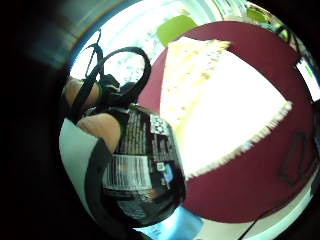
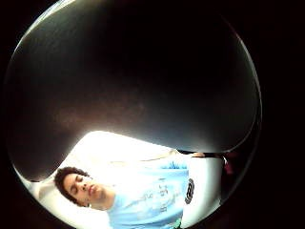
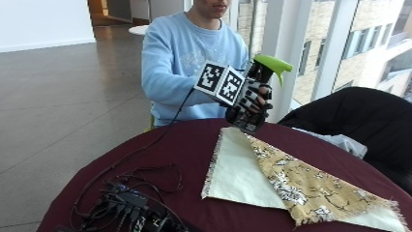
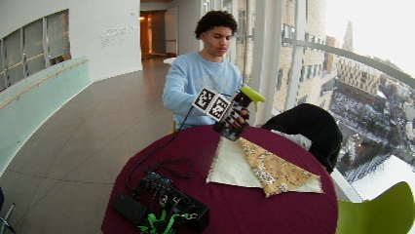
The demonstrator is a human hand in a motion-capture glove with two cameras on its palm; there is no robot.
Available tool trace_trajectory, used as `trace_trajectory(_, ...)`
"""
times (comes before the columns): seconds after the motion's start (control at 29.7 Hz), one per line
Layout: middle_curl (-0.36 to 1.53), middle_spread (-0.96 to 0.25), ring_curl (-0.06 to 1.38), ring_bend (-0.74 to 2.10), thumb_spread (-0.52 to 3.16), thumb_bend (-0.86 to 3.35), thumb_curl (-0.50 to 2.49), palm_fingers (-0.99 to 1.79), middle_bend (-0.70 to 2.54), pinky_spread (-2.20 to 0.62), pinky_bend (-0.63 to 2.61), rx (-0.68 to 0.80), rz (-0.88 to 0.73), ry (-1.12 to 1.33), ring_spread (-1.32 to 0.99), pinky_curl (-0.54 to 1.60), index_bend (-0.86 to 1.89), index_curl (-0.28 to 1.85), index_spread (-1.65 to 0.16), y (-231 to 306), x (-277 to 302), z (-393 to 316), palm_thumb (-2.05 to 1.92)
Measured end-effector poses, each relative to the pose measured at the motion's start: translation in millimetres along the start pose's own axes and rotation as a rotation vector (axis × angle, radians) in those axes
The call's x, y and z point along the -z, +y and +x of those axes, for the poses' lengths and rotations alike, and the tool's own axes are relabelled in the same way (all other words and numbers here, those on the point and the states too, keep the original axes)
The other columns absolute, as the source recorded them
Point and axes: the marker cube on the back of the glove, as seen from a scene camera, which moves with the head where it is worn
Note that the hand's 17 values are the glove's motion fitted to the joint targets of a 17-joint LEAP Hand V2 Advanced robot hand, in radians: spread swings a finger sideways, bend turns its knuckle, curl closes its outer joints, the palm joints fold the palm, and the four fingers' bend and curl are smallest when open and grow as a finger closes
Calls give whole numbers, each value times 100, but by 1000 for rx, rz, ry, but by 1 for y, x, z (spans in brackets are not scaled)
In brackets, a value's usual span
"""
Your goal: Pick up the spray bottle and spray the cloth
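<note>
On the maroon table [image 3: 193, 154], well to the left of the cloth [image 3: 283, 179], lies a tangle of black cables and boxes [image 3: 128, 205]. The cloth lies flat on the table: a pale cream sheet with one part folded over, so that a yellow side with a white flower pattern shows, and with frayed fringe along its edges. In the little finger side palm view it looks bright and pale, with its fringed edge against the maroon. Above the cloth's far corner, clear of the table, the gloved right hand [image 3: 251, 101] holds the bottle [image 3: 254, 96] upright, its fingers curled round the body. The bottle has a dark body with a printed label of white text and a barcode, seen close in the little finger side palm view [image 1: 142, 170], and a bright green spray head [image 3: 273, 63] that points to the right. To the right of the cloth, past the table's edge, lies something black [image 3: 360, 121].
</note>
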Motion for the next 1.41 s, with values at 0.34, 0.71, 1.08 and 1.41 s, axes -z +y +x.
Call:
trace_trajectory(0.34,44,-8,38,39,84,-2,63,110,20,9,26,171,-24,-194,-2,37,14,36,-23,-4,-110,-28,94)
trace_trajectory(0.71,44,-8,37,38,84,-3,63,109,20,8,26,263,-38,-231,-2,37,14,36,-23,-10,-175,-15,93)
trace_trajectory(1.08,44,-8,37,37,85,-3,62,109,19,8,26,266,-60,-219,-2,37,14,37,-22,-8,-194,-9,93)
trace_trajectory(1.41,44,-8,38,37,95,-4,58,97,20,9,22,268,-112,-228,-3,37,7,34,-23,5,-184,-7,86)
